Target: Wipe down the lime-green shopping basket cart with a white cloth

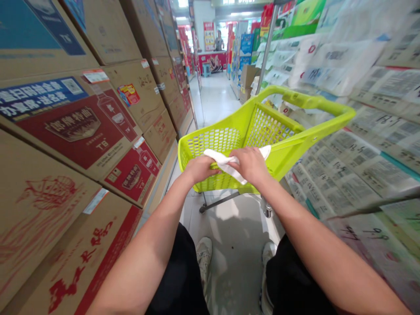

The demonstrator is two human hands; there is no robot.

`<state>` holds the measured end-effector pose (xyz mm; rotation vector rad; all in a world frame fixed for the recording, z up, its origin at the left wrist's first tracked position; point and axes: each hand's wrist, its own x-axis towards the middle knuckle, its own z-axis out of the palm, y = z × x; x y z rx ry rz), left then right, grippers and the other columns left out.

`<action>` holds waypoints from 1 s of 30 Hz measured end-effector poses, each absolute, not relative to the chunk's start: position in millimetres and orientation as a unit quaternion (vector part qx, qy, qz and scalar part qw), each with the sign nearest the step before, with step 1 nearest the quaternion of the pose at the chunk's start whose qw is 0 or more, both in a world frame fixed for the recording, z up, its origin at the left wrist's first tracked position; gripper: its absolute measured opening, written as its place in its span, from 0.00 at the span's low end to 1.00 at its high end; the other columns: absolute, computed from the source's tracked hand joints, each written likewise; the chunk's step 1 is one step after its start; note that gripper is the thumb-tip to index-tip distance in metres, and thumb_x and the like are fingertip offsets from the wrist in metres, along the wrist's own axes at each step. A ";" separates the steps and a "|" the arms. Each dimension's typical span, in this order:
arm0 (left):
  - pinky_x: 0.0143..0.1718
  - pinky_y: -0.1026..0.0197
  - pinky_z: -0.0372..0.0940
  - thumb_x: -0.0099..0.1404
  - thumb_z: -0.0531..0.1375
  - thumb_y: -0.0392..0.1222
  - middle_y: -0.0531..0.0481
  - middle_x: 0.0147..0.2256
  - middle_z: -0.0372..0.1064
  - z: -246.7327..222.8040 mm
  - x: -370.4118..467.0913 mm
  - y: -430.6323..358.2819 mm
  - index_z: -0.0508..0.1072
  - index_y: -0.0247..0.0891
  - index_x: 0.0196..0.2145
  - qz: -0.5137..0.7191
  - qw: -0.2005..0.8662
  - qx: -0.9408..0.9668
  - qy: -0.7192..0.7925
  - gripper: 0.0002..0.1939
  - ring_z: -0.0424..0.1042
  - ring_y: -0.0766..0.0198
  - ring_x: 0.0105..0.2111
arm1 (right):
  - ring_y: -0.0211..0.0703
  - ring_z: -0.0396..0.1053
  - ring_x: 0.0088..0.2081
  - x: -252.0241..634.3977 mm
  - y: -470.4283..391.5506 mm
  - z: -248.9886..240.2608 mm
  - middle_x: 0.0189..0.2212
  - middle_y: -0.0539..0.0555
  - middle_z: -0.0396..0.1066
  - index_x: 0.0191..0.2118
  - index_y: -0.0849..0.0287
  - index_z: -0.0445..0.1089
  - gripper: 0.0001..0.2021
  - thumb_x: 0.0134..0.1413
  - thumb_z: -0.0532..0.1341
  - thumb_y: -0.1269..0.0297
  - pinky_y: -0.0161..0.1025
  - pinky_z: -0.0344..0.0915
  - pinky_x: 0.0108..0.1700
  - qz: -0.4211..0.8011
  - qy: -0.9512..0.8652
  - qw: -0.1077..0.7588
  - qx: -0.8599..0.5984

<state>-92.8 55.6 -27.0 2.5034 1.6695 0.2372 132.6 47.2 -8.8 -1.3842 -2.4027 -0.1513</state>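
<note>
A lime-green plastic shopping cart (282, 153) with perforated sides stands turned sideways before me. My left hand (201, 169) is closed on the cart's near rim, its fingers reaching over the edge. Just to its right, my right hand (252, 164) grips a crumpled white cloth (220, 157) against the same rim. One end of the cloth sticks out toward my left hand, and another shows behind my right hand. The fingertips inside the basket are partly hidden.
Stacked cardboard cartons (131, 131) wall the left side. Packs of paper goods (348, 166) with handwritten prices line the right. A tiled aisle (219, 92) runs ahead to a red counter (211, 61), where a person (218, 41) is. A metal post (267, 48) rises beyond the cart.
</note>
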 end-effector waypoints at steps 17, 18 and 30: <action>0.46 0.55 0.70 0.72 0.59 0.59 0.43 0.49 0.80 -29.4 -87.1 56.1 0.80 0.42 0.50 0.046 0.019 0.841 0.539 0.22 0.78 0.49 0.50 | 0.57 0.76 0.42 189.6 64.4 13.5 0.40 0.62 0.81 0.48 0.56 0.78 0.17 0.66 0.62 0.49 0.45 0.58 0.43 -0.139 -0.817 0.069 -0.555; 0.46 0.54 0.70 0.71 0.59 0.59 0.42 0.49 0.80 -28.7 -85.2 54.7 0.80 0.41 0.51 0.045 0.018 0.840 0.541 0.22 0.78 0.49 0.50 | 0.57 0.76 0.42 181.6 63.5 11.4 0.40 0.62 0.81 0.47 0.56 0.77 0.18 0.66 0.61 0.47 0.45 0.58 0.42 -0.132 -0.823 0.066 -0.548; 0.46 0.55 0.70 0.70 0.60 0.52 0.41 0.50 0.80 -27.3 -84.9 48.2 0.81 0.42 0.49 0.054 0.041 0.821 0.567 0.17 0.79 0.48 0.50 | 0.53 0.76 0.45 103.4 44.1 -11.1 0.42 0.58 0.82 0.45 0.55 0.77 0.16 0.70 0.58 0.49 0.45 0.55 0.45 -0.083 -0.878 0.106 -0.459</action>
